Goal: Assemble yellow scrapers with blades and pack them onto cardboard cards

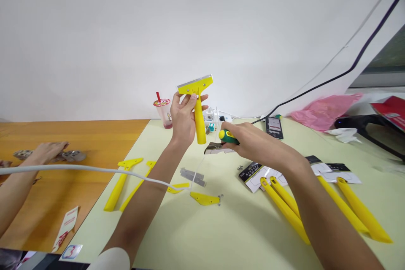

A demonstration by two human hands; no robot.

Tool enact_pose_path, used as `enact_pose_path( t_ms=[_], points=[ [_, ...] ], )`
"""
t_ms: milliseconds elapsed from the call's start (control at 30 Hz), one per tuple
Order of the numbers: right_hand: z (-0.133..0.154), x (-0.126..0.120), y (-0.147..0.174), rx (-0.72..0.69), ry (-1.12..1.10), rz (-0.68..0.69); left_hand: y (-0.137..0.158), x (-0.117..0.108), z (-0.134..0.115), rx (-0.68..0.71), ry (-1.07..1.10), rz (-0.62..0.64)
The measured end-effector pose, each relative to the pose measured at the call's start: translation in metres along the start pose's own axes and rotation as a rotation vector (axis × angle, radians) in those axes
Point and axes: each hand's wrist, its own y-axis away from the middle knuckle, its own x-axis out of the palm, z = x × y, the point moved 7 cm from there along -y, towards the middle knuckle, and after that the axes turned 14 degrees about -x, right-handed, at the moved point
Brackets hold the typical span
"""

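Note:
My left hand (185,120) is wrapped round a yellow scraper (200,122), held upright with its metal blade edge at the top and two screws showing in the head. In my right hand (253,139) is a screwdriver (229,136) with a green and yellow handle; its shaft is hidden. A black and white packaging card (217,148) shows under the right fingers, and seems held too. Below on the table lie two yellow clamp plates (205,198), (178,188), grey blades (193,176) and small screws (240,168).
Two yellow scraper handles (118,185) lie at left; several carded ones (286,211) lie at right. Behind stand a drink cup (163,114) and a phone (274,128). A white cable (95,169) crosses the foreground. Another person's hand (50,152) rests on the wooden table (104,135).

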Motion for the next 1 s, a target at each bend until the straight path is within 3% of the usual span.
enact_pose_path(
  t_ms=[167, 567, 1000],
  points=[
    [0.0020, -0.0014, -0.0009, -0.077, 0.011, -0.051, 0.0018, 0.0029, 0.0008, 0.004, 0.017, 0.013],
    [0.0005, -0.0024, -0.0009, 0.001, -0.007, -0.034, 0.0027, 0.0019, 0.0007, -0.006, 0.074, 0.021],
    [0.0024, 0.0037, -0.0025, -0.104, 0.035, -0.043, 0.0026, 0.0022, 0.0004, -0.013, 0.097, 0.030]
  ],
)
